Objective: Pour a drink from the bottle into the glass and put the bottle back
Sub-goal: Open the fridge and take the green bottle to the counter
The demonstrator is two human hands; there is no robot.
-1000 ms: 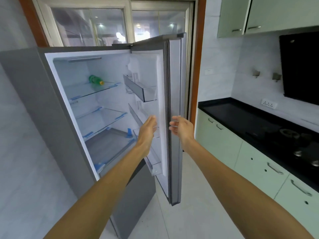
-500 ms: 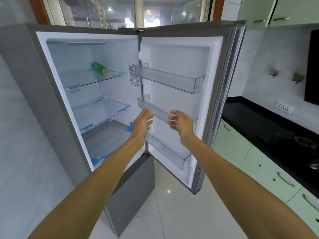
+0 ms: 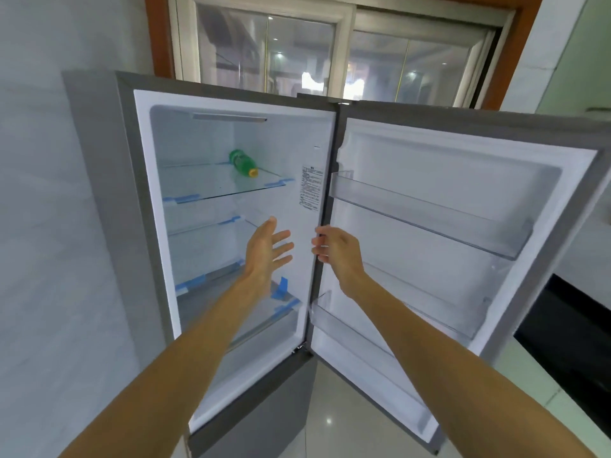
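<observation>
Refrigerator [image 3: 99, 193]: grey casing, white interior, standing against the left wall, upper compartment open. Door [image 3: 463, 180]: hinged on the right, swung wide, inner liner facing the viewer; it carries three clear bins, upper [image 3: 429, 219], middle [image 3: 446, 312] and lower [image 3: 347, 328], nothing visible in any of them. Bottle [image 3: 243, 162]: green plastic with a yellow cap, lying on its side on the top glass shelf [image 3: 205, 183], toward the far middle of that shelf, cap pointing near and right. Two more shelves lie below, middle [image 3: 205, 226] and bottom [image 3: 211, 302], their edges fixed with strips of blue tape [image 3: 282, 289]. Printed label [image 3: 311, 188]: stuck on the right inner wall beside the top shelf. Light strip [image 3: 229, 118]: on the compartment ceiling. Left hand [image 3: 264, 252]: raised in front of the middle shelf, palm turned right, fingers straight and spread, holding nothing, well below the bottle. Right hand [image 3: 337, 252]: raised just beside the left, in front of the hinge line between cabinet and door, fingers loosely bent, nothing in its hold; whether the fingertips touch the edge cannot be told. Both forearms are bare and reach in from the near edge. Window [image 3: 297, 54]: glazed, in a brown frame, behind the refrigerator's top. Countertop [image 3: 568, 332]: black, at the far right over pale cabinets. Floor [image 3: 330, 418]: glossy light tile.
</observation>
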